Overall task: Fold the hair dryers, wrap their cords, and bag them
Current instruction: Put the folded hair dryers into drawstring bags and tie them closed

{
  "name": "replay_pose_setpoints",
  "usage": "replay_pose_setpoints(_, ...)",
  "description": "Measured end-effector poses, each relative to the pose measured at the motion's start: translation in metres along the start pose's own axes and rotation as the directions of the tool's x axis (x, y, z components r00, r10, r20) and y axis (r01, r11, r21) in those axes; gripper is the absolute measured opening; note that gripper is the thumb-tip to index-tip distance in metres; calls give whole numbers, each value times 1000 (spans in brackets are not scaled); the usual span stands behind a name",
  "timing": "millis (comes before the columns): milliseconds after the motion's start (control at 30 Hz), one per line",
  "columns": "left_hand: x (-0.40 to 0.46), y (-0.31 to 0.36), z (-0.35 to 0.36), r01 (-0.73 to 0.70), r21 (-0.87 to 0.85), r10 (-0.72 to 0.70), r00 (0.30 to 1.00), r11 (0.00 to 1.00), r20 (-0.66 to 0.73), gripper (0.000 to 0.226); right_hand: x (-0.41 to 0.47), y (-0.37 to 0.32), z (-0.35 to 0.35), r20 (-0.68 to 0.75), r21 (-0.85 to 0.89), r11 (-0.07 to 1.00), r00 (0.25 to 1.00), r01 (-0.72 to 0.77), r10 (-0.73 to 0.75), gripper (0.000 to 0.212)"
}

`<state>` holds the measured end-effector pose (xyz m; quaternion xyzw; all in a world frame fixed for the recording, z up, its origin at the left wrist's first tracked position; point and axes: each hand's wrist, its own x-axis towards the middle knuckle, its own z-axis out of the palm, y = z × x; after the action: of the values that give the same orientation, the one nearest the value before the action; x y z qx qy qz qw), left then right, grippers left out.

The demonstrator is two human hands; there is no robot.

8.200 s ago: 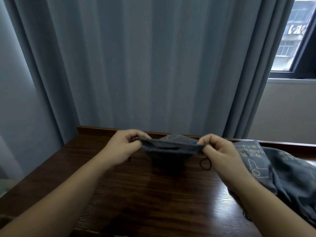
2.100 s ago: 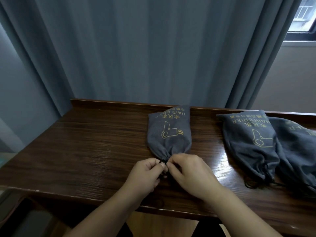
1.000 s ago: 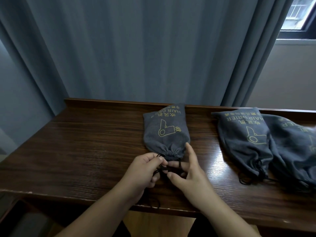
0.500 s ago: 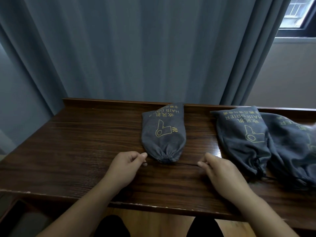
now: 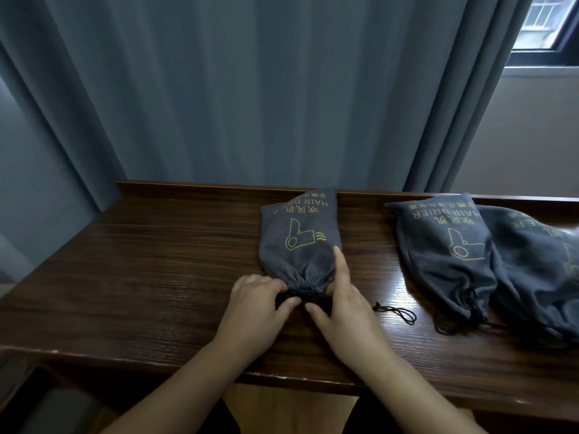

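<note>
A grey drawstring pouch (image 5: 299, 242) lies flat near the middle of the dark wooden table (image 5: 141, 277), its gathered neck pointing toward the person at 6 o'clock and its closed end toward the curtain (image 5: 250, 89) at 12 o'clock. Both hands meet at that neck. The left hand (image 5: 257, 305) sits at the neck's 8 o'clock side, its fingers curled in against the puckered fabric and the black cord; whether it truly pinches the cord cannot be told, since the fingertips are in shadow. The right hand (image 5: 344, 305) lies at 4 o'clock of the neck, forefinger stretched straight up along the pouch's right edge, the thumb reaching in under the gather, its fingers relaxed rather than clenched. A loose black drawstring loop (image 5: 396, 312) trails on the wood at 3 o'clock of the right hand.

The pouch bears yellow print, upside down to the wearer: "HAIR DRIER", Chinese characters too small to read, and a hair-dryer outline with three wavy lines. At 3 o'clock lie two more pouches: the nearer second pouch (image 5: 445, 255) shows the same wording, and the third pouch (image 5: 539, 270) is partly overlapped, blurred and cut off by the frame edge. The pouches' contents are hidden.
</note>
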<state>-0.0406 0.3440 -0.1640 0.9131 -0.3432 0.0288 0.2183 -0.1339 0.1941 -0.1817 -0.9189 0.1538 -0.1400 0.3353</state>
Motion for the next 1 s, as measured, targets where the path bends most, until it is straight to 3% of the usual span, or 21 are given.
replay_pose_setpoints(67, 1, 1, 3, 17, -109, -18, 1000, 994, -13, 23, 2, -1, 4, -5, 66, 998, 1000, -8, 8, 96)
replay_pose_setpoints(167, -1, -1, 3, 34, -298, -38, 999, 954, -6, 23, 3, 1, 0, -52, 156, 987, 998, 34, -26, 65)
replay_pose_setpoints(233, -4, 0, -1, 37, -347, -46, 999, 937, -19, 23, 3, 3, -8, -90, 48, 995, 992, 88, -83, 42)
replay_pose_setpoints(300, -4, -1, -4, 42, -334, -56, 998, 942, -32, 20, 3, 3, -17, -41, -125, 986, 992, 115, -121, 25)
replay_pose_setpoints(400, -2, -4, -7, 58, -331, -65, 998, 942, -8, 17, 9, 7, -26, 54, -264, 947, 983, 182, -173, 29)
replay_pose_setpoints(467, -2, -6, -6, 54, -333, -54, 998, 941, 10, 17, 13, 12, -29, 72, -265, 937, 973, 229, -217, 38)
replay_pose_setpoints(700, 1, -15, -9, 22, -320, -38, 998, 947, -42, 14, 20, 27, -33, -16, -203, 932, 951, 301, -310, 35)
replay_pose_setpoints(833, 0, -13, -10, 30, -244, -16, 998, 969, 58, 28, 15, 22, -30, -14, -112, 972, 978, 205, -207, 36)
replay_pose_setpoints(1000, -1, -8, -10, -87, -58, 96, 980, 995, 177, 29, 5, 11, -33, 59, 61, 997, 997, 54, -57, 32)
